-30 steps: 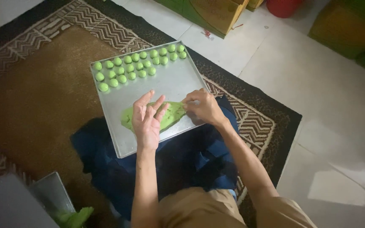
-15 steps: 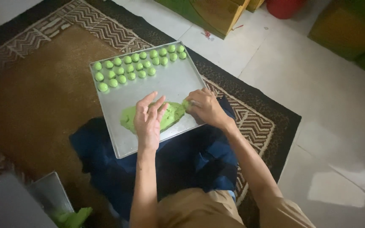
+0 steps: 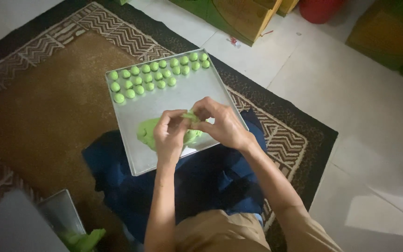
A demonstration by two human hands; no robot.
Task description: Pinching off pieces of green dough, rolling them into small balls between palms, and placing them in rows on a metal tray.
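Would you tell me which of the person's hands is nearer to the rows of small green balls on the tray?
Left, narrowly. The left hand pinches the green dough lump directly below the small green balls; the right hand is farther to their right, also on the dough.

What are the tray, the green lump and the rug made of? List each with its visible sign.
Tray: probably thin metal, likely aluminium; dull silver sheen, raised rim.
Green lump: soft dough, matte; both hands, left hand and right hand, pinch it, and small balls of it sit in rows.
Rug: woven textile, brown with a zigzag border.
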